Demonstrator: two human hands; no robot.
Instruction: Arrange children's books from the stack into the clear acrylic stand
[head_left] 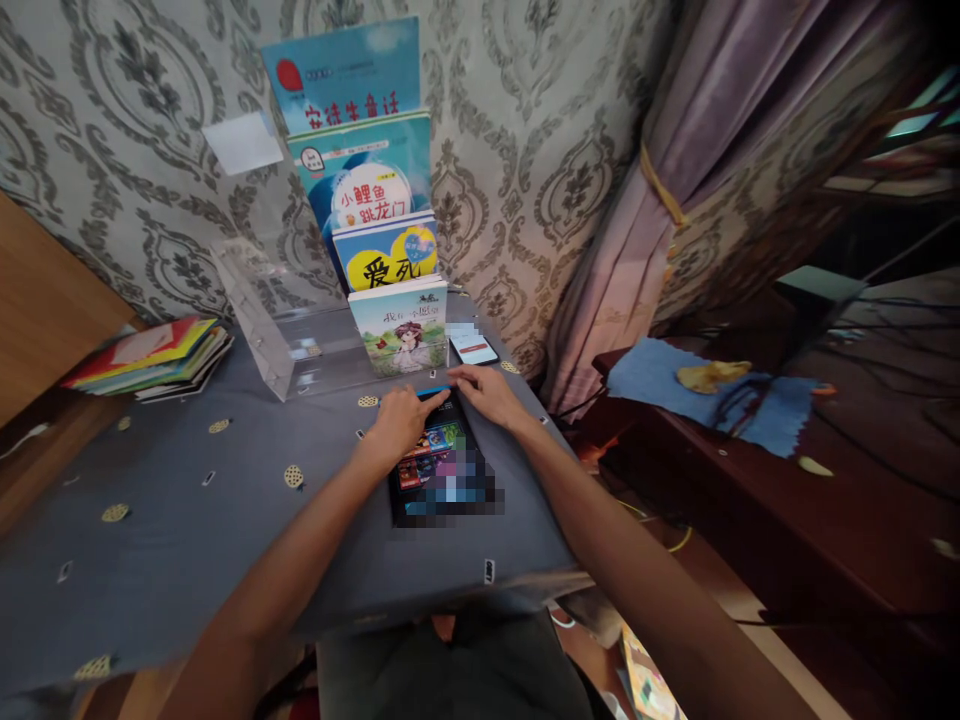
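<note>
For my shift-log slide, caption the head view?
Left hand and right hand at the far end of a dark picture-covered panel, before tiered books.

One head-worn cam is used; the scene is viewed fwd & down, from above the person's bare forearms (281,565). The long, grey, cloth-covered tabletop (187,540) is seen close below, w/ bare left hand (397,428) & bare right hand (491,397) mid-frame, slightly farther off. Grey-&-cream damask-patterned wallpaper (525,130) is faced up top, i.e. behind.

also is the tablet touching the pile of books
Apart: the head view shows a wide stretch of tablecloth between the tablet and the books.
</note>
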